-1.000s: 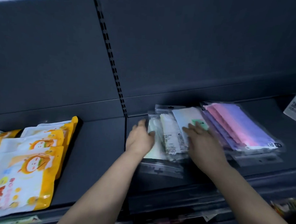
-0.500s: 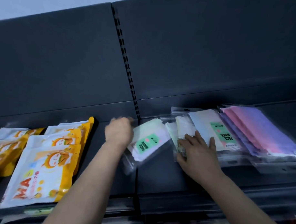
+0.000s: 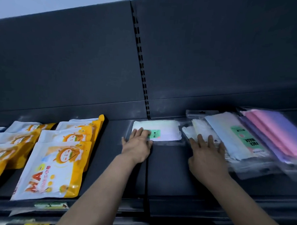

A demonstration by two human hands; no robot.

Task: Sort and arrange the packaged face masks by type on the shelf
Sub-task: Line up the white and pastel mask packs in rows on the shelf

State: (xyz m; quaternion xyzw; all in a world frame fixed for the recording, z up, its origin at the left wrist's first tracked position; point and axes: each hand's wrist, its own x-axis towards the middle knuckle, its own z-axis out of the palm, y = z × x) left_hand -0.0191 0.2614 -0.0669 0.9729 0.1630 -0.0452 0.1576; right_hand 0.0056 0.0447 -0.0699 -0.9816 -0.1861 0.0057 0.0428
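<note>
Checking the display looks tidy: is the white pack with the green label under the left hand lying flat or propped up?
Flat. The white pack lies face-up on the shelf, left hand spread on its corner.

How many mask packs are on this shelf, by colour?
Yellow-orange pouches: 6 showing; overlap may hide more
Green-label clear packs: 2
White clear pack: 1
Pink-purple pack: 1, blurred
Total: 10 visible
</note>
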